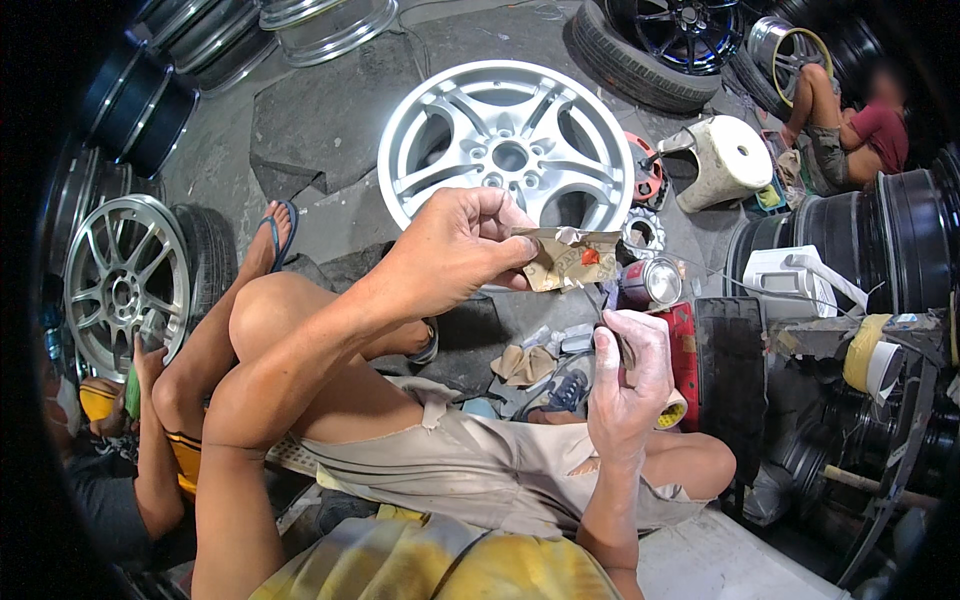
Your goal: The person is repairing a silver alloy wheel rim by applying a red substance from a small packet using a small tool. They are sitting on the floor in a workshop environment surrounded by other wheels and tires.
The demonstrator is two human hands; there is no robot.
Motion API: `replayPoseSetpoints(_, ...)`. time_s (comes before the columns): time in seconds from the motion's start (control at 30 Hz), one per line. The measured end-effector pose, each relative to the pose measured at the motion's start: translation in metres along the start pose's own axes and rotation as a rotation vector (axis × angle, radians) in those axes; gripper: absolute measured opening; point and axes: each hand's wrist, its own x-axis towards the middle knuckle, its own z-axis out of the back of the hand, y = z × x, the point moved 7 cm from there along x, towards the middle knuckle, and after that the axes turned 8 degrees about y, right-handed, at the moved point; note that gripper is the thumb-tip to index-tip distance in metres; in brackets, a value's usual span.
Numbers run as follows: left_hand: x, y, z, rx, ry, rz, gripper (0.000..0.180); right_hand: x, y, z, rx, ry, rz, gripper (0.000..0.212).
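My left hand, raised over my lap, pinches a torn piece of brown paper at its left end. The paper has faint printing, ragged edges and an orange-red dab towards its right. My right hand, dusted white, is curled below and to the right, with thumb and fingers drawn together. Whatever lies between those fingers is hard to make out. Beyond my hands a silver alloy wheel lies face up, its near edge partly covered by my left hand. A metal can stands just past my right hand.
A white plastic stool stands right of the wheel. A tyre lies behind it. Black rims and a tape roll are at the right. One person sits at the left beside another silver wheel; another person sits far right.
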Motion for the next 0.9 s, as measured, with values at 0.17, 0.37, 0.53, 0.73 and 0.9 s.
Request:
replayPoseSetpoints(0.17,-0.002,-0.001,0.000,-0.006,-0.022,0.009,0.008,0.005,0.009,0.007,-0.098,0.000,0.085,0.023)
replayPoseSetpoints(0.37,-0.002,-0.003,-0.002,0.016,-0.022,0.030,0.009,0.002,0.005,0.010,-0.045,-0.044,0.037,0.021)
replayPoseSetpoints(0.53,-0.002,-0.003,-0.002,0.019,-0.024,0.030,0.010,-0.004,-0.010,0.009,0.155,-0.093,-0.034,0.019)
replayPoseSetpoints(0.73,-0.003,-0.004,-0.003,0.008,-0.030,0.056,0.010,-0.005,-0.016,0.009,0.134,-0.101,-0.020,0.020)
replayPoseSetpoints(0.9,-0.003,-0.004,-0.002,0.032,-0.025,0.054,0.010,0.001,-0.001,0.012,-0.043,-0.066,0.061,0.022)
